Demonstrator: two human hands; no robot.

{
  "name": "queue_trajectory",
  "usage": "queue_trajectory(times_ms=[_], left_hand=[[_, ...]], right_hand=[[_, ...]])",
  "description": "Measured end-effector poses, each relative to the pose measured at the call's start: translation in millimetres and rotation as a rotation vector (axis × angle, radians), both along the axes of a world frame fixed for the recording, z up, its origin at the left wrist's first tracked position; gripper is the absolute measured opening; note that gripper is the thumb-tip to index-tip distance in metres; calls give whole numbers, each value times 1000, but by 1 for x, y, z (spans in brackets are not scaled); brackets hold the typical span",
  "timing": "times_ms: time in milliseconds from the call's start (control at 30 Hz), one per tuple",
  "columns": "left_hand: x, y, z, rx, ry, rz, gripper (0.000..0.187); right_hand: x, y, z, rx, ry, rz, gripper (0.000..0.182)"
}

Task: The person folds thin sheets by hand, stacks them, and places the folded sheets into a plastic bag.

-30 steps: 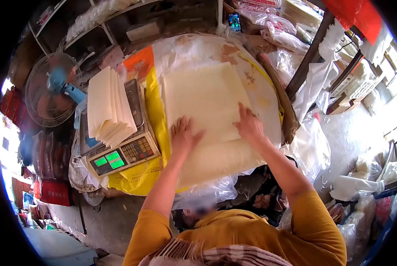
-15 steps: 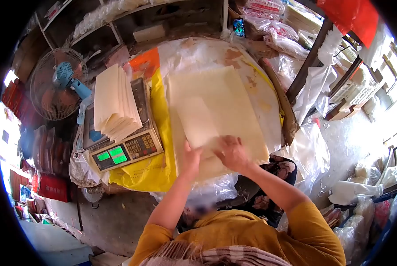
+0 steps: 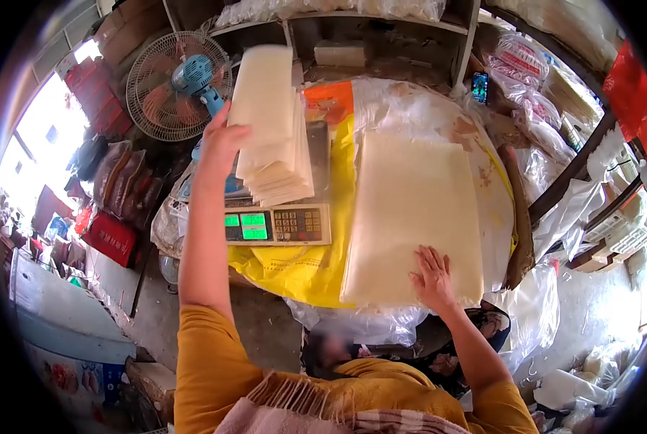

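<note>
Left hand: the left hand (image 3: 226, 137) is partly closed at the left edge of a folded cream paper sheet (image 3: 264, 94), thumb side up; the fingertips' hold is hard to make out.
Right hand: the right hand (image 3: 433, 278) is open, fingers spread, palm down on a flat stack of large cream paper sheets (image 3: 414, 210), near its lower right corner.
Folded sheet: over the upper part of a fanned bundle of folded cream paper (image 3: 284, 173), hiding much of it.
Scale: the silver-grey digital scale (image 3: 320, 224), under the bundle at the tabletop's left side; the left forearm cuts off its front left corner and the left end of its green display (image 3: 253, 226).
Flat stack: near edge close to the tabletop's near edge, left edge over a yellow plastic sheet (image 3: 341, 267).
Room: a strip of white plastic covering (image 3: 498, 224) shows between the stack and the tabletop's right edge, wider beyond the stack's far edge.
Beyond: a blue-centred wire-cage fan (image 3: 192, 76) stands past the scale's far left corner, just beyond the left hand.
</note>
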State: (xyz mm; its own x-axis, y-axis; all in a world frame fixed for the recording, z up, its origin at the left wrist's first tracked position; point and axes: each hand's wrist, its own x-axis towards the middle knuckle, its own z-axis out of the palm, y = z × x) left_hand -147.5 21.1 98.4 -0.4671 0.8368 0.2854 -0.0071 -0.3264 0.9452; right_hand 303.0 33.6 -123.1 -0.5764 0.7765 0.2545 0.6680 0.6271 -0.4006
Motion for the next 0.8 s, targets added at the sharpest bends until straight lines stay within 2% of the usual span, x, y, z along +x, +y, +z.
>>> queue_trajectory(times_ms=[33, 167, 267, 367, 500, 567, 600, 700, 800], left_hand=[[-14, 3, -3, -48, -42, -33, 69], [-31, 5, -41, -167, -35, 70, 65], [-33, -1, -48, -106, 34, -14, 63], [-49, 5, -45, -164, 11, -126, 62], [-63, 42, -32, -499, 860, 341, 65], [-16, 65, 12, -542, 1225, 449, 71], [-6, 82, 10, -656, 1211, 441, 75], [-8, 119, -34, -918, 1228, 182, 75], [1, 126, -81, -958, 1264, 245, 70]], right_hand=[[0, -1, 0, -4, -2, -2, 48], [0, 0, -1, -7, -13, -2, 48], [1, -1, -4, -2, -5, -3, 48], [2, -2, -8, 7, 45, -9, 49], [2, -5, -1, -30, 4, -25, 49], [1, -6, 2, -6, -27, -29, 49], [1, -6, 0, -21, -45, -34, 50], [0, -6, -1, -5, -65, -40, 51], [0, -7, 1, 11, -72, -49, 51]])
